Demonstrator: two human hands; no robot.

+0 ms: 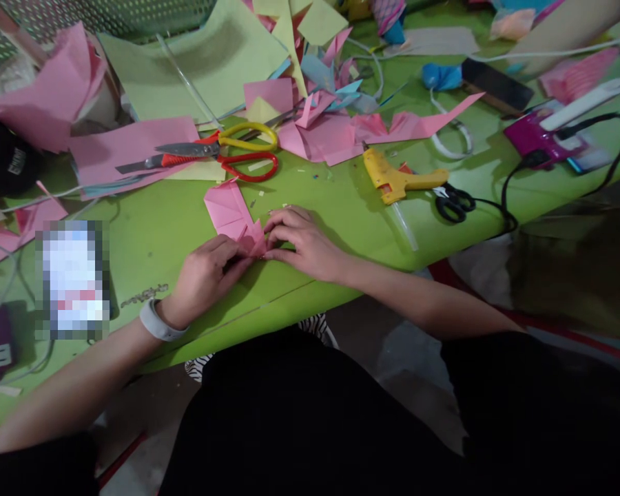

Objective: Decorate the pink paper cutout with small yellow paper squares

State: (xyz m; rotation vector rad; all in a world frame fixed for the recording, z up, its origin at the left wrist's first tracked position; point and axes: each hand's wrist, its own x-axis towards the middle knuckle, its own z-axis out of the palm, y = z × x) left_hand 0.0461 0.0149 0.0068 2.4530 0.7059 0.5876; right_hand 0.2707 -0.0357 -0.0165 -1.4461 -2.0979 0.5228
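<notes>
Near the front edge of the green table lies a partly folded piece of pink paper point(231, 210), creased along its length. My left hand point(207, 270), with a pale band on the wrist, pinches its lower end, thumb and fingers closed on the paper. From the other side my right hand point(304, 241) has its fingertips curled in against the same lower end. The exact grip of the right fingertips is partly hidden by the fingers. Scissors with yellow and red handles point(248, 153) lie just beyond the paper.
A yellow glue gun point(393, 176) and black-handled scissors point(453, 203) lie to the right. A phone point(75, 279) rests at left. Paper scraps point(331, 131), a purple power block point(542, 138) and cables are spread along the back. Another person's arm point(568, 34) reaches in at upper right.
</notes>
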